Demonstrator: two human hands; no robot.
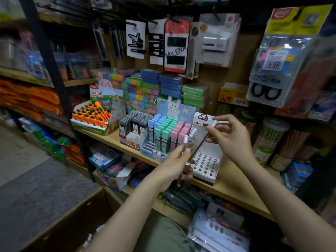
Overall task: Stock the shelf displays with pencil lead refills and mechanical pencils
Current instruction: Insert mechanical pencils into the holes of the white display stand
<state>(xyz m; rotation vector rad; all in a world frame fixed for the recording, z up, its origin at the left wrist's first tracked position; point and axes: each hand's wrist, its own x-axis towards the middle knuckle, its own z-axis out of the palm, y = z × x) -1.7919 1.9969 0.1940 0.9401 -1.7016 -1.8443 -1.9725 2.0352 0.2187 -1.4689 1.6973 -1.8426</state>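
My left hand [175, 164] grips a bunch of mechanical pencils [189, 138], their white caps pointing up. My right hand [228, 132] pinches one black mechanical pencil [201, 142] near its white cap, slanted down toward the white pencil display box [206, 163]. The box's holed tray shows several empty holes. To its left stand a pastel lead refill display [166, 132] with a rabbit card and a black lead refill display [135, 125], both well filled.
All displays sit on a wooden shelf [234, 180]. A carrot pen box [92, 117] stands at the far left, stacked erasers [151, 88] behind. Jars of pencils [269, 140] stand on the right. Hanging packs fill the wall above, and a cardboard box [76, 215] lies on the floor.
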